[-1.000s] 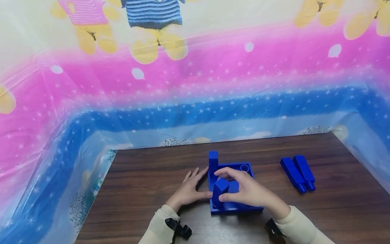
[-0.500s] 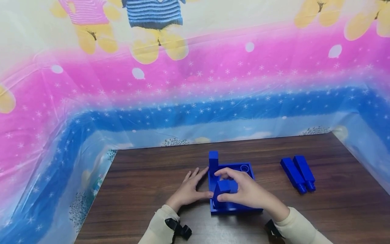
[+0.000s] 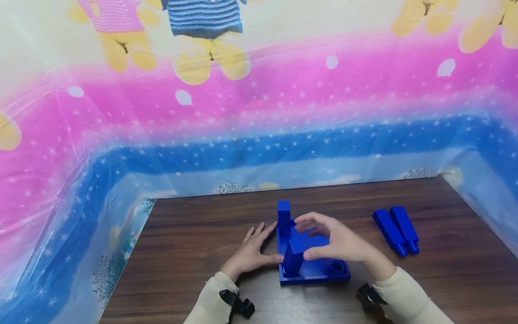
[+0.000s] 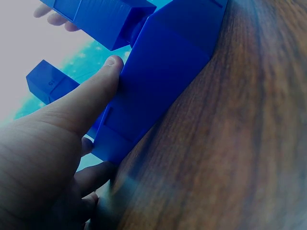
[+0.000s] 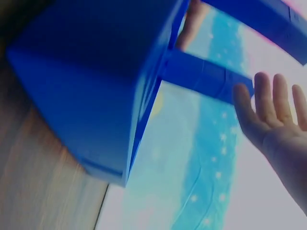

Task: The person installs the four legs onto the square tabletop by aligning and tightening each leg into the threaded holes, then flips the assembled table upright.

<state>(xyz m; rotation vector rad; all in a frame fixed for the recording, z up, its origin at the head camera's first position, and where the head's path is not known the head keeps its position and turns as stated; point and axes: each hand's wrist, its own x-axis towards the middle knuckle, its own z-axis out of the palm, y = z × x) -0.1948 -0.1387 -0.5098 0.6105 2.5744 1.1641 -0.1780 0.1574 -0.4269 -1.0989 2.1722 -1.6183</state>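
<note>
A blue plastic tray-like base (image 3: 313,280) with a raised rim lies on the table, its side wall large in the left wrist view (image 4: 153,76). Two square blue legs stand upright on its left corners: a near leg (image 3: 293,260) and a far leg (image 3: 284,212). My left hand (image 3: 252,253) rests along the base's left side, fingers extended and thumb against the wall. Beside the near leg, my right hand (image 3: 344,242) is spread with nothing gripped; whether its thumb touches the leg I cannot tell. That hand hides the base's far right part.
Two loose blue legs (image 3: 387,228) with threaded-looking ends lie side by side to the right of the base. A round socket (image 3: 337,266) sits in the base's near right corner. Behind the wooden table (image 3: 202,225) hangs a patterned cloth (image 3: 259,112).
The near leg turned slightly between the earlier frames. My right hand has since let go of it, spreading its fingers and moving back and right. The left hand stays put.
</note>
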